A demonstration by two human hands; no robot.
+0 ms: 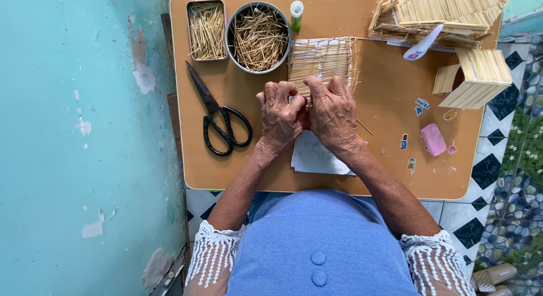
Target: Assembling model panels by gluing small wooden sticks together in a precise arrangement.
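The person is working at a small orange-brown counter (384, 177) with rounded corners, seen from above. Both hands are meeting at the near edge of a flat panel of thin sticks (322, 58), a straw-coloured mat of slivers laid side by side, their long axis running away from the person. The panel is lying directly ahead of the knuckles, touching or just past the fingertips; both hands are equally near it.

The left hand (280, 118) is curling inward, fingers clenched tight towards the palm. The right hand (332, 112) is pressing against it, fingers likewise bent. Something small seems to be pinched between them, but it is hidden and cannot be identified. White paper (317, 157) is lying beneath the wrists.

Left of the panel, a round metal bowl (259, 37) and a rectangular metal tin (206, 30) are each holding loose splinters. A small green-and-white glue bottle (296, 14) is standing between bowl and panel. Black-handled scissors (218, 112) are lying closed, blades pointing away, well left of the left hand. To the right are a pink eraser-like block (433, 139), a small stick-built box form (478, 78) and a larger stick-built structure (441, 13) at the far corner. Surfaces are dry, fibrous and brittle-looking.
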